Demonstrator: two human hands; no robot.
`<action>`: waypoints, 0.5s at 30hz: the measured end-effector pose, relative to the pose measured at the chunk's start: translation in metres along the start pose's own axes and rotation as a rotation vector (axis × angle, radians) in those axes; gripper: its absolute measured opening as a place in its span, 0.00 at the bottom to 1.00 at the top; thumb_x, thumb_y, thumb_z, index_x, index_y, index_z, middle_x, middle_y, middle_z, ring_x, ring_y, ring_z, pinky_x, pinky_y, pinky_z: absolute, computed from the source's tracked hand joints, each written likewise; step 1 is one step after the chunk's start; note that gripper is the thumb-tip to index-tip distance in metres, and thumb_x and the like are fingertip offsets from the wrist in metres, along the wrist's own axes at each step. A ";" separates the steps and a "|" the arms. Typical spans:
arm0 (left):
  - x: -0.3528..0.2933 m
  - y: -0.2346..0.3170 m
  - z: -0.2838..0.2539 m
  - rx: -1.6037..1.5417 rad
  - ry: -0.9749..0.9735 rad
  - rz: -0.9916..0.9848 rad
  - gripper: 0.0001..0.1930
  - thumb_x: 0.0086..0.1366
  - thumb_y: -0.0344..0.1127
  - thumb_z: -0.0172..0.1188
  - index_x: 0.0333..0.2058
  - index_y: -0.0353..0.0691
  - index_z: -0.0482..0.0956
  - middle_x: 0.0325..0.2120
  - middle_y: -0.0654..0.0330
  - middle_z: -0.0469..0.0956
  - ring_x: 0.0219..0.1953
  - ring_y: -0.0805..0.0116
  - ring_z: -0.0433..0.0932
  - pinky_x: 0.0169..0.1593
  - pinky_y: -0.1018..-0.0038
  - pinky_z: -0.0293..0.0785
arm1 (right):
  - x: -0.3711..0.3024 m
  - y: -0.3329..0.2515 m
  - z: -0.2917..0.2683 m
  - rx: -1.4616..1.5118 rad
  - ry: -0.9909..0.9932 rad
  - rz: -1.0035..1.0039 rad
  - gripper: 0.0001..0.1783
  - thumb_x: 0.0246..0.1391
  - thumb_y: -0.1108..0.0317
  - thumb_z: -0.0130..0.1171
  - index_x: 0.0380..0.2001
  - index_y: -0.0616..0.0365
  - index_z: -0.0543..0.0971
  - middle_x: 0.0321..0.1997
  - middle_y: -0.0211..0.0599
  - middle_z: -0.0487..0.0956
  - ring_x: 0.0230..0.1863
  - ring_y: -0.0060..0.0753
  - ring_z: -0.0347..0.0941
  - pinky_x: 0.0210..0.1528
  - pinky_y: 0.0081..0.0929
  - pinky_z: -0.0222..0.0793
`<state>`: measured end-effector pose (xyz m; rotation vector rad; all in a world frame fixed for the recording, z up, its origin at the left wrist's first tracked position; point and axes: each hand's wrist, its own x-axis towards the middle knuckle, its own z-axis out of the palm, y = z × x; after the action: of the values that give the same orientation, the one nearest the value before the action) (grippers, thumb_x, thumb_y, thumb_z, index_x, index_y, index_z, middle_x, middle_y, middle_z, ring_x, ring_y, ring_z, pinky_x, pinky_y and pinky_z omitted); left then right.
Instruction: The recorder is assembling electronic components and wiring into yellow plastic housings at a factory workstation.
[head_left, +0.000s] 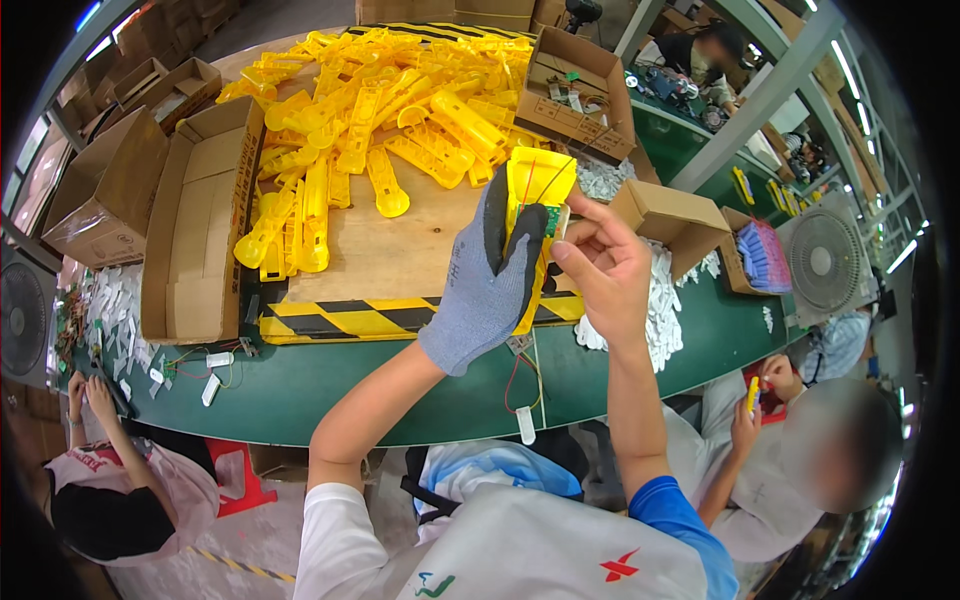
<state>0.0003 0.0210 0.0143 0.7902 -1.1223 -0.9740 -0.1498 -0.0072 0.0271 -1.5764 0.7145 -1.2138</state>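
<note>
My left hand, in a grey-blue glove with black fingertips, is closed around a yellow plastic housing and holds it upright above the near edge of the wooden board. A small green circuit board sits in the housing, with thin red and dark wires rising past it. My bare right hand is at the housing's right side, thumb and forefinger closed on a small pale piece beside the circuit board. My fingers partly hide that piece, so its kind is unclear.
Yellow housings are heaped on the wooden board, edged with striped tape. Cardboard boxes flank it. White parts and wired pieces lie on the green table. Co-workers sit left and right; a fan stands right.
</note>
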 end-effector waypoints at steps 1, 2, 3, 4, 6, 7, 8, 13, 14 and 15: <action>0.000 0.001 0.000 0.016 -0.003 0.001 0.22 0.74 0.36 0.49 0.62 0.39 0.59 0.37 0.57 0.76 0.25 0.74 0.75 0.27 0.77 0.75 | 0.001 0.002 0.003 0.044 0.013 -0.031 0.25 0.52 0.80 0.66 0.54 0.69 0.73 0.39 0.37 0.80 0.39 0.21 0.76 0.44 0.17 0.72; 0.000 0.000 0.002 0.018 -0.007 -0.001 0.22 0.74 0.36 0.49 0.62 0.39 0.59 0.37 0.57 0.76 0.25 0.74 0.75 0.27 0.77 0.75 | 0.002 0.004 0.005 0.092 0.030 -0.061 0.25 0.52 0.80 0.66 0.54 0.70 0.73 0.41 0.39 0.80 0.41 0.23 0.77 0.47 0.20 0.74; -0.001 -0.002 0.004 0.024 0.030 0.043 0.22 0.73 0.35 0.49 0.63 0.39 0.59 0.37 0.57 0.76 0.25 0.74 0.75 0.27 0.76 0.76 | 0.002 0.004 0.006 0.094 0.034 -0.061 0.25 0.52 0.80 0.66 0.54 0.70 0.73 0.41 0.39 0.80 0.41 0.23 0.77 0.47 0.20 0.74; -0.001 -0.003 0.005 0.029 0.068 0.087 0.22 0.73 0.33 0.48 0.63 0.39 0.59 0.37 0.57 0.76 0.25 0.74 0.74 0.27 0.76 0.76 | 0.002 0.005 0.007 0.168 0.038 -0.046 0.25 0.51 0.81 0.66 0.54 0.71 0.74 0.44 0.41 0.80 0.43 0.26 0.77 0.50 0.22 0.74; -0.001 0.001 0.003 0.065 0.046 0.089 0.23 0.71 0.31 0.50 0.63 0.36 0.59 0.42 0.52 0.76 0.34 0.69 0.76 0.36 0.73 0.75 | 0.002 0.006 0.009 0.240 0.044 -0.034 0.25 0.51 0.82 0.66 0.54 0.72 0.74 0.46 0.43 0.81 0.46 0.28 0.78 0.53 0.24 0.74; -0.001 0.002 0.003 0.101 0.027 0.091 0.25 0.70 0.29 0.52 0.63 0.33 0.60 0.47 0.48 0.75 0.42 0.64 0.77 0.45 0.71 0.74 | 0.001 0.010 0.009 0.253 0.045 -0.045 0.26 0.50 0.83 0.66 0.54 0.73 0.74 0.48 0.45 0.80 0.47 0.29 0.78 0.54 0.25 0.74; 0.000 0.001 0.002 0.101 0.025 0.091 0.25 0.70 0.29 0.52 0.63 0.33 0.60 0.47 0.48 0.75 0.42 0.64 0.77 0.45 0.71 0.74 | 0.001 0.012 0.009 0.266 0.044 -0.058 0.26 0.50 0.84 0.66 0.54 0.73 0.74 0.50 0.47 0.80 0.49 0.31 0.78 0.55 0.26 0.74; 0.003 0.000 0.002 0.416 0.088 0.349 0.19 0.68 0.27 0.52 0.56 0.34 0.63 0.44 0.46 0.74 0.43 0.55 0.79 0.45 0.66 0.75 | -0.001 0.014 0.014 0.231 0.059 -0.111 0.24 0.50 0.85 0.65 0.53 0.71 0.76 0.52 0.48 0.79 0.49 0.31 0.78 0.55 0.26 0.75; 0.003 -0.001 0.002 0.416 0.086 0.349 0.19 0.68 0.27 0.52 0.56 0.34 0.63 0.44 0.46 0.74 0.43 0.55 0.79 0.45 0.66 0.75 | -0.001 0.013 0.014 0.206 0.056 -0.158 0.23 0.50 0.86 0.64 0.52 0.69 0.77 0.53 0.48 0.78 0.49 0.31 0.78 0.54 0.26 0.75; 0.003 -0.002 0.002 0.440 0.086 0.347 0.17 0.68 0.27 0.52 0.54 0.34 0.64 0.42 0.45 0.74 0.43 0.54 0.79 0.44 0.65 0.75 | -0.001 0.014 0.015 0.206 0.058 -0.159 0.23 0.50 0.86 0.64 0.52 0.69 0.77 0.53 0.48 0.78 0.49 0.31 0.78 0.54 0.26 0.75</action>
<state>-0.0016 0.0170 0.0137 0.9372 -1.3641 -0.4020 -0.1343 -0.0055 0.0137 -1.4518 0.4902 -1.4081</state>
